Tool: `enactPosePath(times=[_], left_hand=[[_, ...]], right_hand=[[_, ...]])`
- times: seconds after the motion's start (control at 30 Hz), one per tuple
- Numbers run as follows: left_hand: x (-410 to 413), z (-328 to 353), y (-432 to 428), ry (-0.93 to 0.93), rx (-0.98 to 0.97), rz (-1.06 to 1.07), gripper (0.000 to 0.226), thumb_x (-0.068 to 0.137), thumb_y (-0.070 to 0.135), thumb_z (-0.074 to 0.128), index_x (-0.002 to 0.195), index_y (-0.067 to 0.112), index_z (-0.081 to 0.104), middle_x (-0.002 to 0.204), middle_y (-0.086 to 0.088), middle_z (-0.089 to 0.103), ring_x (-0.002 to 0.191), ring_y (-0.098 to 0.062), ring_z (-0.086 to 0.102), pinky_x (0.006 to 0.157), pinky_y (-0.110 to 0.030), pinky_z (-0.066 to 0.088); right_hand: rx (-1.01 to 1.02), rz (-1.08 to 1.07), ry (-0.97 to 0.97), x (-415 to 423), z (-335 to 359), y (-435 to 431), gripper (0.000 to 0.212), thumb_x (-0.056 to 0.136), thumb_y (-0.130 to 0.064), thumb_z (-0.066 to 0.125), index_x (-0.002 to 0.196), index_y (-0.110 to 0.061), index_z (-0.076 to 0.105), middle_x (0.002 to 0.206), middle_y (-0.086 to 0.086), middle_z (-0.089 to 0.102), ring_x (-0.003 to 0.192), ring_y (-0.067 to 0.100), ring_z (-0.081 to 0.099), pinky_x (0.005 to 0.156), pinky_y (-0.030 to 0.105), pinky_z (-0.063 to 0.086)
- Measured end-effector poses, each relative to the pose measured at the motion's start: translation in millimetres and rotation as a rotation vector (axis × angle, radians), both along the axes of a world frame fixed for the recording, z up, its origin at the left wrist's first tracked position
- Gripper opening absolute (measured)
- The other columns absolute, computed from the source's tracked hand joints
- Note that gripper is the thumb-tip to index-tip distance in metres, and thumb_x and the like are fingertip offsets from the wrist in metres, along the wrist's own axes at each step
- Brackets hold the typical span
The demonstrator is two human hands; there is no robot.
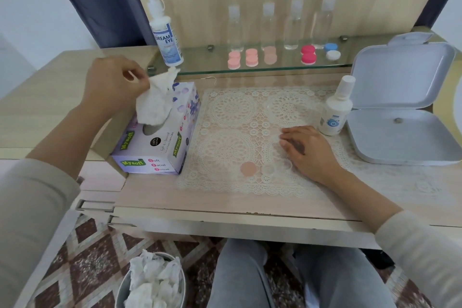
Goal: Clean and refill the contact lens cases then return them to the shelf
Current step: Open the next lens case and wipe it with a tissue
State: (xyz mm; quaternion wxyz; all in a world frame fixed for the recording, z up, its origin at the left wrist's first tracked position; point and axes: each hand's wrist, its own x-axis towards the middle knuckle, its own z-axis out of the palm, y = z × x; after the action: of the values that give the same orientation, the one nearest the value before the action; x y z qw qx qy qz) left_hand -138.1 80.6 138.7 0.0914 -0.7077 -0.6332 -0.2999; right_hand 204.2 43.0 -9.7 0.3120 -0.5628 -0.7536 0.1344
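At my dressing table: my left hand (117, 82) pinches a crumpled white tissue (155, 105) between thumb & fingertips. The sheet rises from the slot of a lilac floral cardboard tissue box (160, 147) at the table's left.

My right hand (308, 151) lies palm-down on a cream lace mat (232, 112), fingers loosely together, gripping nothing. Just beside its thumb sits a small clear plastic lens-case cup (287, 165). Whether the two touch I cannot tell, as the plastic is hard to see vs. the lace. A peach-pink round cap (248, 168) lies flat on the mat further left, apart from the hand.

At rear, a glass shelf (287, 63) carries a row of lens cases: three pink pairs (251, 57), a red pair (308, 54) and a blue-and-white pair (332, 51). Four clear plastic bottles w/ white caps (295, 25) stand behind them. A tall white solution bottle w/ blue label (167, 35) stands at the shelf's left end.

A small white capped bottle (336, 110) stands upright near my right fingertips, next to an open white hinged plastic box (400, 137). On the floor at lower left, a metal bin (119, 294) holds crumpled tissues.
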Motion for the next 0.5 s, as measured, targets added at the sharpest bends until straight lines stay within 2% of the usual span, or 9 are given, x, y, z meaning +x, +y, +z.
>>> enactPosePath(times=[0.1,0.23,0.37,0.5], left_hand=[[4,12,-3,0.0,0.025,-0.009,0.006,0.079,0.014,0.063,0.08,0.008,0.066,0.081,-0.004,0.062,0.068,-0.001,0.053,0.071,-0.026,0.042],[11,8,-3,0.069,-0.104,-0.065,0.007,0.08,0.01,0.063,0.083,0.005,0.067,0.085,-0.007,0.064,0.082,-0.022,0.058,0.079,-0.033,0.044],[16,-22,-2,0.103,-0.261,-0.081,0.007,0.08,0.008,0.062,0.085,0.006,0.067,0.082,-0.004,0.063,0.077,-0.021,0.056,0.072,-0.027,0.041],[13,-42,-4,0.085,-0.281,-0.182,0.008,0.08,0.002,0.063,0.085,0.007,0.068,0.081,-0.008,0.067,0.074,-0.027,0.06,0.07,-0.026,0.04]], right_hand=[[0.003,0.004,-0.003,0,-1,0,0.023,0.089,-0.022,0.059,0.103,-0.008,0.07,0.113,0.004,0.066,0.11,0.022,0.053,0.089,0.023,0.033],[0.0,0.007,-0.007,0,0,0,0.024,0.089,-0.023,0.058,0.103,-0.008,0.069,0.113,0.004,0.066,0.11,0.021,0.053,0.089,0.022,0.032],[-0.008,0.006,-0.007,0,1,-1,0.024,0.089,-0.023,0.057,0.104,-0.008,0.069,0.114,0.004,0.065,0.11,0.021,0.053,0.089,0.022,0.032],[-0.012,0.009,-0.005,0,1,-1,0.023,0.089,-0.022,0.058,0.104,-0.008,0.069,0.114,0.004,0.065,0.111,0.022,0.053,0.09,0.022,0.032]])
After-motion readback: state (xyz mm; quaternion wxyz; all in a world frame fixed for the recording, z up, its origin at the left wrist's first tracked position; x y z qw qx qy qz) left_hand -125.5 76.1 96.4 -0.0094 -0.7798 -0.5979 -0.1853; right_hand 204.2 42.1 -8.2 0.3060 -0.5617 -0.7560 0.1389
